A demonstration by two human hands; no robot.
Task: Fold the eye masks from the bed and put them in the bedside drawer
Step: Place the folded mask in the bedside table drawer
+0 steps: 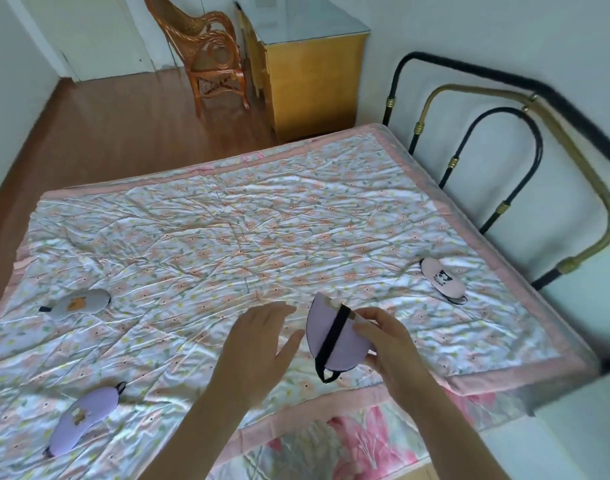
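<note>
1. The right hand [383, 344] pinches a lilac eye mask [331, 337] by its right side, thumb on the front and fingers curled behind, holding it up above the near edge of the bed.
2. That mask looks folded in half into a rounded shape, and its black strap [334, 332] runs diagonally across the front and hangs in a loop below it.
3. The left hand [262, 336] is open and holds nothing, fingers spread and reaching toward the mask's left edge, just beside it but not touching.
4. The bed is covered by a floral quilt [227, 237] with a pink border.
5. Three more masks lie flat and unfolded on the quilt, well apart from one another: a purple mask [82, 419] at the near left, a grey mask [76, 303] farther back on the left, and a pink mask [442, 278] with a small dark picture on the right near the metal headboard [538, 109].
6. A yellow cabinet [307, 71] with a glass top stands at the far side of the bed, and a wicker chair [206, 53] is to its left.
</note>
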